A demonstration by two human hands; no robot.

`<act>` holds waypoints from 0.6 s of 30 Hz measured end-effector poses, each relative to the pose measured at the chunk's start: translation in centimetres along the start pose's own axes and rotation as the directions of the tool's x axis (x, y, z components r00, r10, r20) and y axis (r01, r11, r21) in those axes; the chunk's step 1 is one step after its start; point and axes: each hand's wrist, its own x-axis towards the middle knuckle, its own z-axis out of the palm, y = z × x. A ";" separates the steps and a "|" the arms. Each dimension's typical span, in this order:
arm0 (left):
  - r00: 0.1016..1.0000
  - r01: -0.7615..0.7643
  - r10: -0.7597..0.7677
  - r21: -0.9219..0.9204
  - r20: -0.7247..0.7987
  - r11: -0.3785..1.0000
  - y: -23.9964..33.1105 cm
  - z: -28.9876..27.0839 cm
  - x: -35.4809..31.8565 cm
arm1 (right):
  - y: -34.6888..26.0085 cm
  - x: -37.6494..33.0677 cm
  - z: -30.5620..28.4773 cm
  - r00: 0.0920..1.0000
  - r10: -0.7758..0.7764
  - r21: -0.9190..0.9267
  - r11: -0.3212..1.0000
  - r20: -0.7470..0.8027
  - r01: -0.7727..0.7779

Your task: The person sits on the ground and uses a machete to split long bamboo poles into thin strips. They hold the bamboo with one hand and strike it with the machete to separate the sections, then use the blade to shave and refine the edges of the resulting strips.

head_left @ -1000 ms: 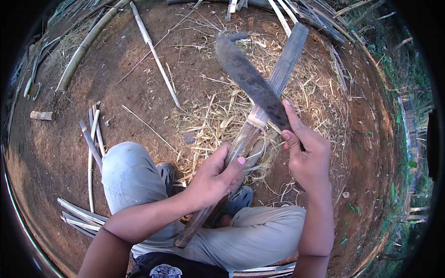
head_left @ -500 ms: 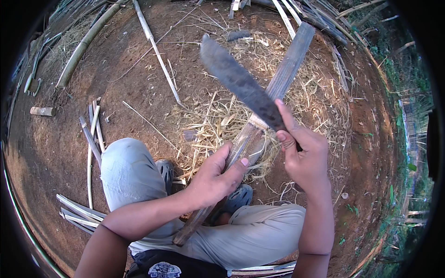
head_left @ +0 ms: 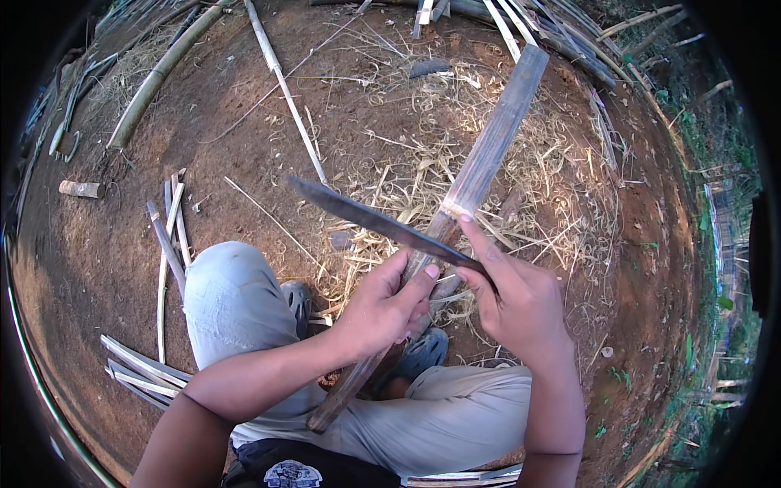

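head view, flat bamboo slat (head_left: 488, 150), long dark blade (head_left: 366, 218)

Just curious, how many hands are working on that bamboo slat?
2: the left hand grips the bamboo slat low down; the right hand holds the knife across it.

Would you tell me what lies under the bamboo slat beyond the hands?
Under the bamboo slat lie pale shavings on brown dirt. The ground directly beneath it is hidden.

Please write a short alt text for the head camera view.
Seated on bare earth, a person's left hand grips a long bamboo slat while the right hand holds a large knife across it. Shavings lie around.
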 end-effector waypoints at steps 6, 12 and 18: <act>0.999 0.027 -0.027 -0.014 -0.020 1.000 0.0 -0.5 -0.2 | -0.8 -1.0 -0.5 0.990 -0.130 -0.059 0.989 0.052 0.133; 0.999 0.027 -0.027 0.010 0.029 1.000 0.8 -0.4 -0.7 | -0.9 -1.2 -0.2 0.969 -0.234 -0.179 0.960 -0.076 0.217; 0.997 0.075 -0.075 0.024 -0.003 0.997 0.7 -0.8 -1.1 | -0.8 -0.6 -0.2 0.963 -0.203 -0.207 0.964 -0.179 0.165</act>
